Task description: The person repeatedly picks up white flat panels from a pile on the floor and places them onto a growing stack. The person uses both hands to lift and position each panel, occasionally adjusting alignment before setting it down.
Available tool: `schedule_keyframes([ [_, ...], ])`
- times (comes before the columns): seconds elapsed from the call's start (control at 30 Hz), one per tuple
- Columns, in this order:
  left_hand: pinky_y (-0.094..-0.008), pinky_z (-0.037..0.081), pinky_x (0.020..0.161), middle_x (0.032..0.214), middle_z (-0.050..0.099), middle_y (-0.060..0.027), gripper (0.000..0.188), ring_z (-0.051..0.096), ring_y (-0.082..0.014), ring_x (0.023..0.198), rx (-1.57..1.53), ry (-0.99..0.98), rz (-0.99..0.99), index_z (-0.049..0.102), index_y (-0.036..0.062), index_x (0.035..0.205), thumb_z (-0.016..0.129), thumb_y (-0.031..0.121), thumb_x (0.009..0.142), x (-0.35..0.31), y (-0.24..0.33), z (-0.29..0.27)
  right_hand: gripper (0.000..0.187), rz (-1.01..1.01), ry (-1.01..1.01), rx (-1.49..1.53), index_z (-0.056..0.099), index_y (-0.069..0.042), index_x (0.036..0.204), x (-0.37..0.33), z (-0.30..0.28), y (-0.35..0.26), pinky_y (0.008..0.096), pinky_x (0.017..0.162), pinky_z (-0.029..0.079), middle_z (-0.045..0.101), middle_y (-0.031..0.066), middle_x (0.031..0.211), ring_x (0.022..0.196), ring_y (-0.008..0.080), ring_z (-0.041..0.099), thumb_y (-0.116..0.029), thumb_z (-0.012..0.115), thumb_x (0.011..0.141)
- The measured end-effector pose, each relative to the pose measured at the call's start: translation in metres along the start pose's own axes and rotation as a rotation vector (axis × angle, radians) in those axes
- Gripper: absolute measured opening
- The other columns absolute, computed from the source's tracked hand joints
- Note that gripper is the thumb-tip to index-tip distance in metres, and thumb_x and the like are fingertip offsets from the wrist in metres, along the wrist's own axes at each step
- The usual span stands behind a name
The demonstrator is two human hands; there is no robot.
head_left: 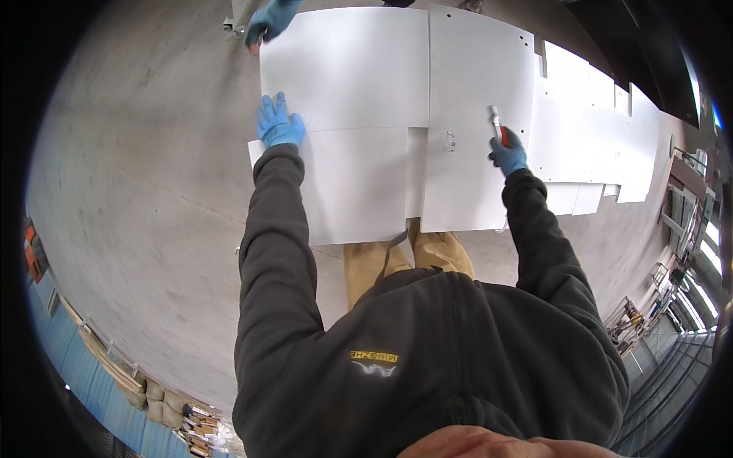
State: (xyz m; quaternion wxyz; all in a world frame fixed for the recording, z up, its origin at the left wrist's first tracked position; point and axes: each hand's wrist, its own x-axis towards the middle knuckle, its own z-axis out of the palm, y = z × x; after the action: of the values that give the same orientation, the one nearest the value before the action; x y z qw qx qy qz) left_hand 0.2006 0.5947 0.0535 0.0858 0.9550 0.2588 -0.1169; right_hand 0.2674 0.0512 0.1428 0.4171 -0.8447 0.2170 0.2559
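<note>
My left hand [280,124], in a light blue glove, lies open with fingers spread at the left edge of a white panel [343,69], where it meets another white panel [359,183] nearer me. My right hand [509,155], in a blue and dark glove, is closed round a hand tool [495,118] with a red handle and a silver metal end; its exact kind is unclear. The tool is over a white panel [477,84] with small dark holes and a printed label [450,142]. A co-worker's gloved hand [271,19] is at the far left panel corner, near something orange.
More white panels [580,130] lie overlapped to the right. A dark object [634,46] overhangs the far right. Grey floor [153,153] spreads to the left. Tan sacks [162,404] sit by a blue wall at lower left; racks and equipment [630,320] stand at right.
</note>
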Motion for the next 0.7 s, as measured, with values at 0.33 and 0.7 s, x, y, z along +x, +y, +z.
schedule_keyframes([
  [0.33, -0.0428, 0.040, 0.111, 0.143, 0.053, -0.0236, 0.102, 0.051, -0.0360, 0.132, -0.387, 0.097, -0.796, 0.046, -0.0030, 0.144, 0.075, 0.067, 0.076, -0.035, -0.104, 0.030, 0.062, 0.124, 0.512, -0.416, 0.056, -0.002, 0.132, 0.121, -0.101, 0.088, 0.0441, 0.095, 0.049, 0.066, 0.0225, 0.117, 0.108, 0.0382, 0.064, -0.035, 0.066, 0.081],
  [0.7, -0.0403, 0.051, 0.093, 0.116, 0.069, -0.0186, 0.087, 0.066, -0.0273, 0.104, -0.533, -0.033, -0.650, 0.063, -0.0093, 0.120, 0.076, 0.066, 0.078, -0.071, -0.121, 0.070, 0.047, -0.029, 0.599, -0.406, 0.058, -0.002, 0.116, 0.136, -0.063, 0.069, 0.0433, 0.085, 0.051, 0.068, 0.0193, 0.097, 0.090, 0.0371, 0.067, -0.030, 0.066, 0.079],
])
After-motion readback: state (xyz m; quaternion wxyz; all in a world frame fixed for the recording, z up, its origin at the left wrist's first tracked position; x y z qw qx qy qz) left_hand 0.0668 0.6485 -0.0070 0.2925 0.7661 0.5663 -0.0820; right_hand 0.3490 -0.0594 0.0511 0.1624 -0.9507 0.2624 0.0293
